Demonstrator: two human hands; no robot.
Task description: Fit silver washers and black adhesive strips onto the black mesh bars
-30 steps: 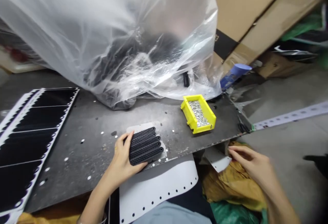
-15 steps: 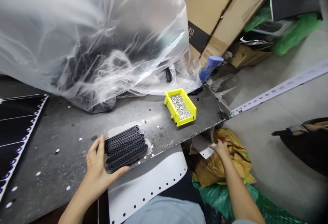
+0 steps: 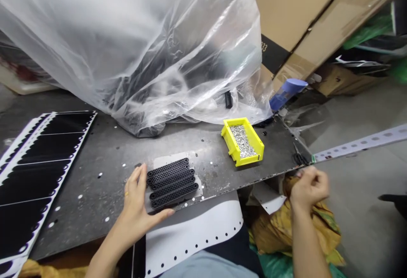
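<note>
Several black lattice-patterned strips (image 3: 173, 180) lie side by side on a small pale sheet (image 3: 199, 190) on the dark table. My left hand (image 3: 136, 204) is spread around their left end, fingers at the far corner and thumb along the near edge; whether it presses on them I cannot tell. Out past the table's front right edge, my right hand (image 3: 309, 187) is curled closed and slightly blurred; anything inside it is hidden. Just beyond it are scissors (image 3: 299, 157) at the table corner. A yellow bin (image 3: 243, 142) of small shiny metal pieces stands between the hands.
Clear plastic sheeting (image 3: 190, 57) covers a bulky object at the back. Black sheets with scalloped white edges (image 3: 47, 163) lie at left. A white sheet with holes (image 3: 193, 227) hangs over my lap. Yellow sacking (image 3: 273, 231) sits below right; a perforated metal strip (image 3: 362, 144) juts rightward.
My right hand has come up from the white sheet's corner below the table toward the scissors, its fingers now curled. My left hand stays by the black strips. The view has shifted left.
</note>
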